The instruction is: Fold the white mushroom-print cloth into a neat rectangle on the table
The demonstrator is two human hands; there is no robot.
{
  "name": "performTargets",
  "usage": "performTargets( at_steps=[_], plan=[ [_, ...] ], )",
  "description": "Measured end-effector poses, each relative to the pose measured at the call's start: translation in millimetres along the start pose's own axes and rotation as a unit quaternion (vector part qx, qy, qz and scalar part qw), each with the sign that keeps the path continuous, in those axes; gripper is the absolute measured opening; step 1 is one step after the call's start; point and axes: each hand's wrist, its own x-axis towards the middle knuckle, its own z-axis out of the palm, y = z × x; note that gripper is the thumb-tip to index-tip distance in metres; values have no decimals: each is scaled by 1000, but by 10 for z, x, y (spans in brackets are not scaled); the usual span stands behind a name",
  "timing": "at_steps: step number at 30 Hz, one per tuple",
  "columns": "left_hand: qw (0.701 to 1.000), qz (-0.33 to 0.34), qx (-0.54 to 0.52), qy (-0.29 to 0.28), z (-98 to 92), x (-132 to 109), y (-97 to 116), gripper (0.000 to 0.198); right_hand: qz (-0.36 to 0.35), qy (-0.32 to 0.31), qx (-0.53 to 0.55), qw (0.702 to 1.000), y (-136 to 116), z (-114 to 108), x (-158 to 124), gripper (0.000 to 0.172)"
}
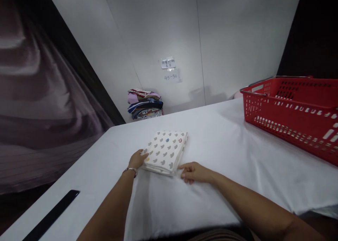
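Note:
A folded white cloth with grey mushroom-like prints, plus a few coloured ones, lies in a thick square on the white-covered table. My left hand, with a bracelet at the wrist, grips its left front edge, thumb on top and the other fingers mostly hidden. By the cloth's front right corner is my right hand. Its index finger stretches toward the corner while the other fingers bend loosely, with nothing held in them. Whether that fingertip touches the cloth I cannot tell.
A red plastic basket with a metal handle stands on the right. Folded fabrics are stacked at the far edge against the wall, below paper labels. A dark strip lies front left. Pinkish drapery hangs left of the table.

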Motion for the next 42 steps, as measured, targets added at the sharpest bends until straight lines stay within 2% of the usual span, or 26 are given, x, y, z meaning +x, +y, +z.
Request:
performTargets(
  at_steps=[2,5,7,9,12,15,17,18,21,23,29,32,37,42],
  plan=[
    [1000,-11,14,-23,-26,32,-54,48,4,-15,-1,1000,-37,45,-44,48],
    [999,-7,36,-28,-9,26,-54,45,14,13,-17,1000,-98,36,-87,45],
    [998,-10,64,-11,0,-7,0,47,21,19,-33,999,-112,23,-93,44],
    [996,14,79,31,13,-82,108,47,18,19,-41,999,-95,25,-82,43],
    [984,143,56,86,108,-326,368,44,3,19,-36,999,-42,36,-53,42],
    [949,302,75,55,305,-684,647,53,-3,18,-29,999,-9,33,-35,43],
    [920,371,126,14,432,-891,769,61,-6,16,-37,999,-11,23,-35,41],
    [911,384,151,-6,478,-965,805,61,-9,16,-40,999,-16,19,-37,41],
    [903,381,192,-47,528,-1062,831,60,-14,16,-38,999,-37,12,-46,41],
    [906,374,192,-54,513,-1081,811,63,-17,15,-30,999,-49,12,-48,39],
    [917,357,174,13,502,-1296,703,65,-1,43,-16,999,-105,-5,-65,42],
    [916,359,177,26,494,-1387,635,68,7,51,-23,998,-115,-18,-74,42],
    [908,370,191,35,443,-1330,511,72,10,64,-6,998,-36,-35,-40,39],
    [893,401,191,71,455,-1244,451,71,-1,106,25,994,26,-87,19,37]
  ],
)
